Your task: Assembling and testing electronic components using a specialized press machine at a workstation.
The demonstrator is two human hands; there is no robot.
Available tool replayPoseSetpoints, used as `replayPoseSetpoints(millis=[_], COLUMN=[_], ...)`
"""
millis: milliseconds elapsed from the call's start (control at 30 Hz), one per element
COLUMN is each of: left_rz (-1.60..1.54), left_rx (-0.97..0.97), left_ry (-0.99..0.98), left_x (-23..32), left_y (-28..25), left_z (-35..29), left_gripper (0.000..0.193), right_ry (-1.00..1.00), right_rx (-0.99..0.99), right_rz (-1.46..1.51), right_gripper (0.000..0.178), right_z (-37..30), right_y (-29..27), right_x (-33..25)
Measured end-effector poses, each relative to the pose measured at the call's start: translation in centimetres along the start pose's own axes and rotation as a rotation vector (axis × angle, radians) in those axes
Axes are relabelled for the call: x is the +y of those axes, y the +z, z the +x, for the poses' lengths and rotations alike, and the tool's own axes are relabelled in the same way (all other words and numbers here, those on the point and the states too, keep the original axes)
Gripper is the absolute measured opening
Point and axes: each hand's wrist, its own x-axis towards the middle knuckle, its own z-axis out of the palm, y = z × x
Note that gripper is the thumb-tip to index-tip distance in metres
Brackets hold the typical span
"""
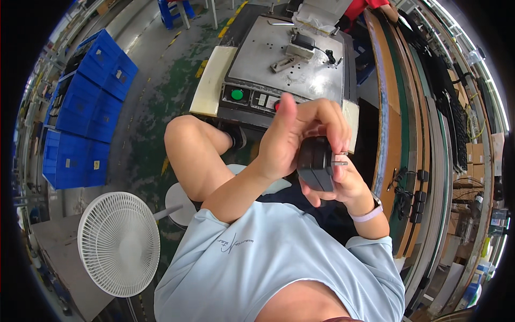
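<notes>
A black power adapter (315, 165) with metal prongs is held up in front of my chest, between both hands. My left hand (300, 129) curls its fingers over the adapter's far end, close to the prongs, with the thumb sticking up. From the right, my right hand (347, 181) grips the adapter's side, its fingers partly hidden behind the black body. Beyond my hands, a second black adapter (303, 41) sits on a metal fixture block (299, 51), with a black cable (327, 55) beside it.
The fixture stands on a machine's metal plate (257, 59), with a green button (237, 94) on its front. Blue bins (96, 107) and a white fan (119, 244) are on the left. A conveyor line (394, 118) runs along the right; a co-worker's red sleeve (362, 6) shows beyond.
</notes>
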Motion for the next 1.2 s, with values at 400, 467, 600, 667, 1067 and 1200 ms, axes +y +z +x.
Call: replayPoseSetpoints(millis=[400, 467, 600, 667, 1067, 1200], left_rz=[0.31, 0.424, 0.304, 0.124, 1.042, 0.916], left_rx=[-0.148, -0.234, -0.192, -0.111, -0.153, -0.085], left_ry=[-0.104, -0.13, -0.1, -0.064, 0.167, 0.235], left_x=[0.7, 1.4, 1.2, 0.7, 2.2, 1.8], left_y=[-2.2, -2.2, -1.9, -1.5, -3.6, -3.3], left_z=[-0.8, -0.9, -1.1, -1.4, -3.7, -3.6], left_gripper=[0.082, 0.082, 0.075, 0.07, 0.055, 0.05], right_ry=[-0.047, -0.051, -0.005, 0.035, -0.743, -0.79], right_rx=[0.015, 0.047, 0.064, 0.073, 0.433, 0.453], right_rz=[0.086, 0.08, -0.115, -0.305, -1.577, -1.685], right_gripper=[0.045, 0.044, 0.044, 0.045, 0.041, 0.039], right_z=[0.4, 0.3, 0.7, 0.8, 0.2, 0.8], right_y=[-1.8, -1.4, -1.6, -1.5, 1.4, 2.2], right_x=[2.6, 2.8, 1.4, 0.4, -3.4, -2.7])
